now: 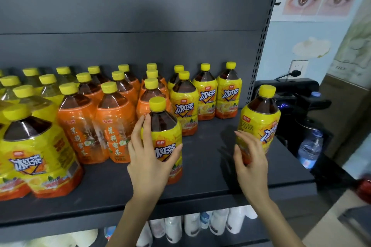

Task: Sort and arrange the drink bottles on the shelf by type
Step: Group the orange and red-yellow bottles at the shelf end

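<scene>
- The left hand [148,158] has its grip wrapped round a yellow-label tea bottle [167,136], upright at the near middle of the dark shelf [200,172], just right of the orange-label bottles [114,118].
- The right hand [251,158] has its grip round the lower part of a second yellow-label bottle [259,118], tilted at the shelf's right end.
- Further yellow-label bottles [206,94] stand in the far right rows.
</scene>
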Demonstrator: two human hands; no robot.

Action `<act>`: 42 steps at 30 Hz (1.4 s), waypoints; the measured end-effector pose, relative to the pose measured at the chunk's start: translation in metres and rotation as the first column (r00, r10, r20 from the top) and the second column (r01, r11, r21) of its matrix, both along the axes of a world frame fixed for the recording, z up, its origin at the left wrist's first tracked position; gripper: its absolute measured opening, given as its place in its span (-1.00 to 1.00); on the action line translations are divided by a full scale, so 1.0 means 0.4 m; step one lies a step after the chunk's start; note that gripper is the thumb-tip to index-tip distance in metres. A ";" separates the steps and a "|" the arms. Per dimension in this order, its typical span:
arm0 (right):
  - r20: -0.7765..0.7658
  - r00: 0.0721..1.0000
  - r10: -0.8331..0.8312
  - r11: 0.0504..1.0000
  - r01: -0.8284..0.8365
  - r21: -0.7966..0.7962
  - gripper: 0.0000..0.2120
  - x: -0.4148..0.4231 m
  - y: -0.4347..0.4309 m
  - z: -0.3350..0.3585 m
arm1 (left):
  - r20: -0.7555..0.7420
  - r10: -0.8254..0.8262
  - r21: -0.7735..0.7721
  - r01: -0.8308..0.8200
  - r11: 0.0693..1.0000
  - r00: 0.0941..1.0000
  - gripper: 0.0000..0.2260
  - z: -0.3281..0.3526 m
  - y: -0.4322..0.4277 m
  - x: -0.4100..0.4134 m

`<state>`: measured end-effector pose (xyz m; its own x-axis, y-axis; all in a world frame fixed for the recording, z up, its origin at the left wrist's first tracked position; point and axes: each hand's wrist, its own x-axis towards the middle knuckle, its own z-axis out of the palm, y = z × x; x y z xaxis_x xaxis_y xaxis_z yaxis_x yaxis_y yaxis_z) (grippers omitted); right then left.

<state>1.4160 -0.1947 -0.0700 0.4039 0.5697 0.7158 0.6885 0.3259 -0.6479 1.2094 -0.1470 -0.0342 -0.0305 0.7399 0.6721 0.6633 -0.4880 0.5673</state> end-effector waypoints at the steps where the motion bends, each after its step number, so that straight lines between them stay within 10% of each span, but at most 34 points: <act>1: -0.017 0.999 -0.033 0.999 0.034 0.013 -0.70 0.010 -0.010 0.002 | 0.000 0.001 -0.005 -0.001 1.000 1.000 -0.21 0.000 0.000 0.000; 6: -0.070 0.979 -0.193 0.979 0.198 0.058 -0.48 0.063 -0.030 0.014 | -0.006 0.007 -0.018 -0.007 1.000 1.000 -0.19 -0.001 0.000 0.001; 18: -0.254 0.967 0.024 0.981 -0.071 -0.181 -0.06 0.154 0.018 0.004 | -0.007 0.015 -0.027 -0.015 1.000 1.000 -0.19 -0.002 0.002 0.004; 24: -0.234 0.941 0.243 0.916 -0.302 -0.264 -0.10 0.140 0.019 0.023 | 0.000 0.024 -0.020 -0.024 1.000 1.000 -0.19 -0.001 0.003 0.006; 42: -0.141 0.988 0.062 0.927 -0.109 -0.360 0.01 0.043 0.287 0.036 | -0.015 0.015 0.009 -0.015 1.000 1.000 -0.21 0.000 0.002 0.002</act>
